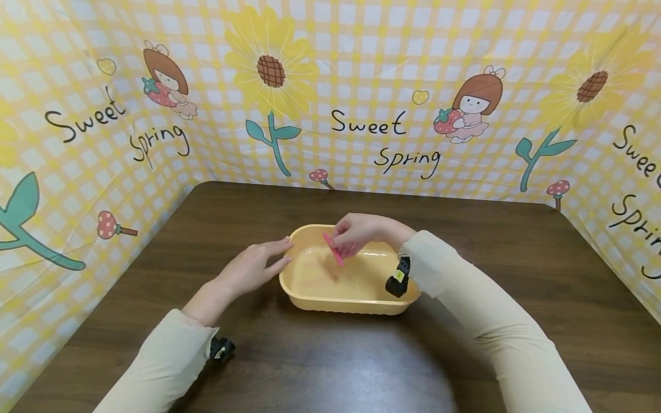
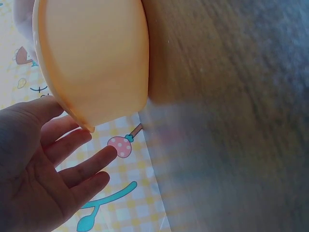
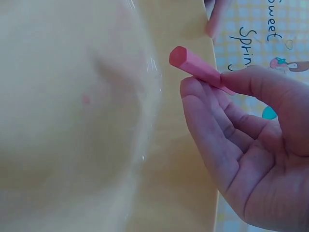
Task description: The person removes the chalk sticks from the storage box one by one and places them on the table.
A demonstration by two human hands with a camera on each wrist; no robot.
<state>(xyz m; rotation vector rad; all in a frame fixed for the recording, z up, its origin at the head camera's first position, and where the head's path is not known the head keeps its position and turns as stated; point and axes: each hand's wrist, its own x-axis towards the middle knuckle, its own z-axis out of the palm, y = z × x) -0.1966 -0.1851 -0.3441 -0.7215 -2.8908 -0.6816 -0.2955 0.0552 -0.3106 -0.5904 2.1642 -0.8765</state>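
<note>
A yellow oval plastic basin point(image 1: 341, 305) stands on the dark wooden table. Above its inside, my right hand point(image 1: 356, 232) pinches a slim pink stick point(image 1: 334, 250) between thumb and fingertips. The right wrist view shows the stick point(image 3: 195, 66) with a flat, faceted end, held clear of the basin floor; its exact kind cannot be told. At the basin's left end, my left hand point(image 1: 253, 267) touches the rim with its fingertips, the fingers spread and loosely bent. In the left wrist view, the left hand point(image 2: 53, 164) is beside the basin wall point(image 2: 96, 63).
A small pink spot point(image 3: 86, 99) shows on the basin floor. Brown table surface point(image 1: 330, 367) surrounds the basin. A yellow checked cloth point(image 1: 361, 69) with printed flowers and words rises behind the table and along both sides.
</note>
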